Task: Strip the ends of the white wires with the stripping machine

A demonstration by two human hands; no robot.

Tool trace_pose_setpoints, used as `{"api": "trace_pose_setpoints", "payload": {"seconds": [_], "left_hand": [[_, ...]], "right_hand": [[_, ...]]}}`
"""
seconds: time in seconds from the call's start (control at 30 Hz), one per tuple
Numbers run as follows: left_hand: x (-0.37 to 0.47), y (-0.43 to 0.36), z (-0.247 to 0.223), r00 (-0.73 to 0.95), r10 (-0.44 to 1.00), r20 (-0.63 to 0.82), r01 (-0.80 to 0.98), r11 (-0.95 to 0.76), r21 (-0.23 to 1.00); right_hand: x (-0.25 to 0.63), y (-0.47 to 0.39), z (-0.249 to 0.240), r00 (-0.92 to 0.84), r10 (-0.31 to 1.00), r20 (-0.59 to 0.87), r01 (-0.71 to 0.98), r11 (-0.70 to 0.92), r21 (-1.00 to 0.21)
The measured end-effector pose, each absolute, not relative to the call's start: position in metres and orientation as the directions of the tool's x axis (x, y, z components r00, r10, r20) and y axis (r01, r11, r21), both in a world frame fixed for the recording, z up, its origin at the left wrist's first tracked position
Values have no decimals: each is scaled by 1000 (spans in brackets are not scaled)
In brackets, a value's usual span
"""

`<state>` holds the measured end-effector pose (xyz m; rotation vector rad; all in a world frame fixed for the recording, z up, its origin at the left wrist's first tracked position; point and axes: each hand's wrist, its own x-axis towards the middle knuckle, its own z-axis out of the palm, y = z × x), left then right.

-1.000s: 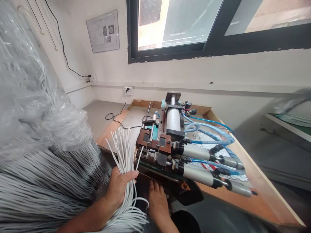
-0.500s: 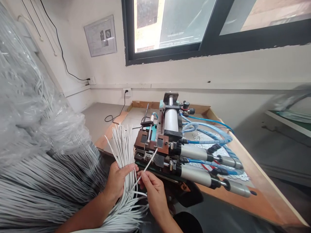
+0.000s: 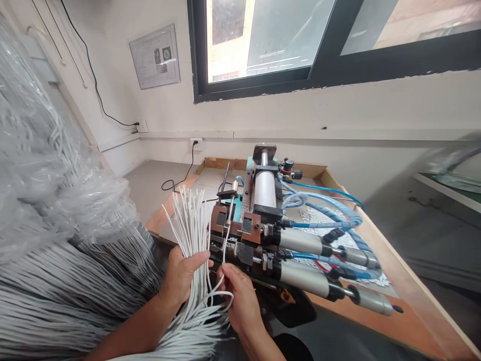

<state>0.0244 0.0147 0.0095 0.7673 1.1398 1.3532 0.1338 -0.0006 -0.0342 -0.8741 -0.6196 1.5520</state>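
Note:
My left hand (image 3: 184, 273) is closed around a thick bundle of white cables (image 3: 191, 220), its thumb lying across the front and the cut ends fanning upward. Between thumb and fingers, my right hand (image 3: 238, 293) pinches one white cable (image 3: 225, 245) pulled apart from the bundle. That cable's upper end reaches into the gap between the brown jaws of a pneumatic machine (image 3: 246, 225), just below a thin rod. Further down, the loose lengths of the bundle hang and spread below my hands.
Large heaps of grey-white cables (image 3: 75, 296), partly wrapped in clear plastic (image 3: 67, 200), fill the left side. The machine's silver cylinders (image 3: 304, 238) and blue hoses (image 3: 323, 215) extend right. White scraps (image 3: 319, 215) lie behind them on a wood-edged table (image 3: 424, 311).
The single cable's tip has moved left and up from in front of the right jaw into the gap between the jaws. My left hand stays nearly still.

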Motion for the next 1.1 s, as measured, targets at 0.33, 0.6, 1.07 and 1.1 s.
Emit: {"api": "trace_pose_setpoints", "payload": {"seconds": [0.33, 0.6, 1.07, 1.1], "left_hand": [[29, 7, 5, -78, 982, -170, -332, 136, 933], [27, -5, -6, -40, 992, -116, -273, 101, 957], [24, 0, -2, -96, 967, -238, -326, 195, 925], [24, 0, -2, -94, 966, -239, -329, 196, 924]], "right_hand": [[131, -1, -29, -123, 963, -241, -644, -262, -719], [124, -4, -37, 49, 985, -164, -617, -99, -781], [127, 9, -31, 6, 898, -440, -779, -271, -565], [127, 9, -30, -1, 892, -452, -780, -284, -558]]}}
